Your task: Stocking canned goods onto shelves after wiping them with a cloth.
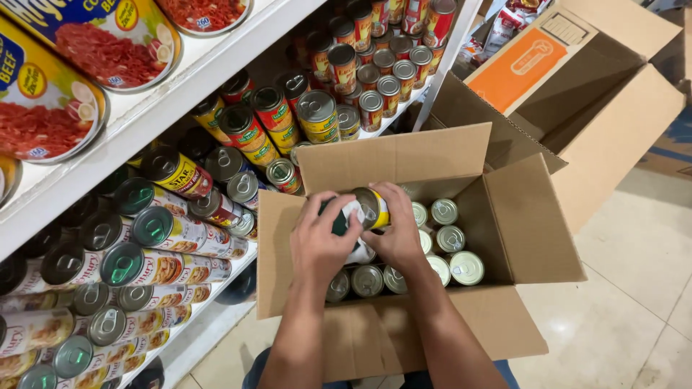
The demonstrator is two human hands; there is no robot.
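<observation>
Right over the open cardboard box (504, 216), a yellow-labelled tin can (371, 207) lies on its side, clasped between both hands. Left hand (322, 241) wraps its near end; right hand (398, 230) grips the far side. Below them, more cans (450, 238) stand upright in the box. Beside it, shelves (166, 101) hold stacked cans.

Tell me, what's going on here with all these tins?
A person crouches beside shop shelves packed with tins. Both hands are in an open cardboard box on their lap or knees. The left hand and the right hand together grip a few cans, lifted just above the other tins standing upright in the box. A second, empty open box sits behind on the tiled floor.
</observation>
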